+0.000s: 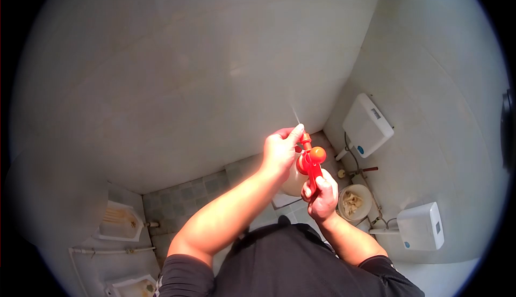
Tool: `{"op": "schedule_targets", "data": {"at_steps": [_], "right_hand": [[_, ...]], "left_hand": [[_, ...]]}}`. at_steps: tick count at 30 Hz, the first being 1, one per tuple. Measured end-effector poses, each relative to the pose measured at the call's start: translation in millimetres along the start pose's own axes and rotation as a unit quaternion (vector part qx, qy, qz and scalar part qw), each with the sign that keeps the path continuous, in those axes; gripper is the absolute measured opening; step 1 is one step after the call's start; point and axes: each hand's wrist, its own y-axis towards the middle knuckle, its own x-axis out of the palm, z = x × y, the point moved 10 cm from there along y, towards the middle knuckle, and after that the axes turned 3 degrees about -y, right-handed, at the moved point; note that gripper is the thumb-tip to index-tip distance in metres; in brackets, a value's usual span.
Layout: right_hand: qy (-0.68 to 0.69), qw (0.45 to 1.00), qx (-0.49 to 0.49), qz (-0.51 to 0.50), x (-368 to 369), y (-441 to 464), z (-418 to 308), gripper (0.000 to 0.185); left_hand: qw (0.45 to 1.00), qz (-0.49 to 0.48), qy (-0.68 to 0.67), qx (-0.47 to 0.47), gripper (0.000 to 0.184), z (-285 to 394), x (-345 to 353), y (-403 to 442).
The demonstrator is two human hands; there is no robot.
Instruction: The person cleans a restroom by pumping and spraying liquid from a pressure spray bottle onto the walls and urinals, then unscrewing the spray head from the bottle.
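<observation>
Room (pixel 188 192): two cisterns (pixel 367 125), one bucket (pixel 365 196).
Sprayer (pixel 308 163): one; nozzle (pixel 307 140), long axis toward wall (pixel 242 71).
Left hand (pixel 278 151): fingers pinching nozzle.
Right hand (pixel 324 196): fingers around handle (pixel 315 174).

Sprayer (pixel 311 164) glossy plastic; shirt (pixel 279 265) matt cloth.

Both arms reach forward, converging toward the midline. The left forearm (pixel 226 210) runs obliquely; the left hand (pixel 279 149) lies farther forward, thumb and forefinger drawn together. The right forearm (pixel 352 239) angles inward; the right hand (pixel 324 196) is curled in a grip.
</observation>
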Motion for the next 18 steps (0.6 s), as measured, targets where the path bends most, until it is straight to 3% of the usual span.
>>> {"op": "schedule_targets", "data": {"at_steps": [11, 18], "right_hand": [[0.0, 1.0, -0.008, 0.002, 3, -6, -3, 0.038], [-0.012, 1.0, -0.02, -0.004, 5, -8, -13, 0.038]], "left_hand": [[0.996, 0.038, -0.057, -0.051, 0.018, 1, 10, -2], [0.998, -0.023, -0.045, -0.049, 0.018, -3, 17, 0]]}}
